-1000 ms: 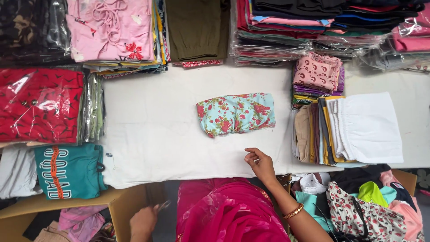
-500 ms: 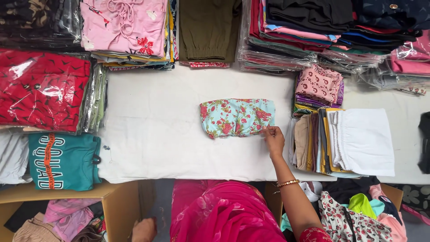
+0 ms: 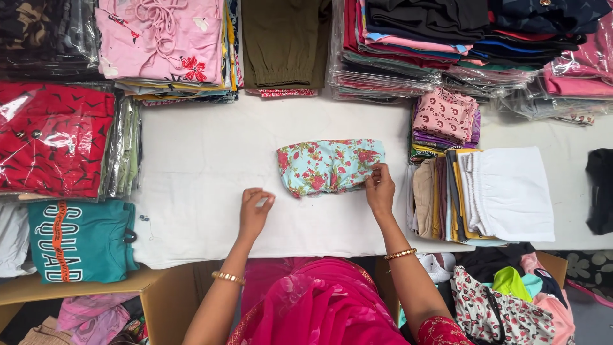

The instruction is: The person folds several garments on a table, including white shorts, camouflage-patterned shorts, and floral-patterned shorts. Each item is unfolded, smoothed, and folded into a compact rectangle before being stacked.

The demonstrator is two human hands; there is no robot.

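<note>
Moved: left hand (image 3: 255, 207) has come up onto the white table (image 3: 191, 166), near the bundle.
Left hand: loosely curled, holding nothing.
Right hand (image 3: 380, 188): pinching the bundle's right end.
Floral cloth bundle (image 3: 325, 166): folded, lying mid-table.

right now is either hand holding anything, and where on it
The right hand grips the folded floral garment at its right end. The left hand holds nothing, resting on the white table.
</note>
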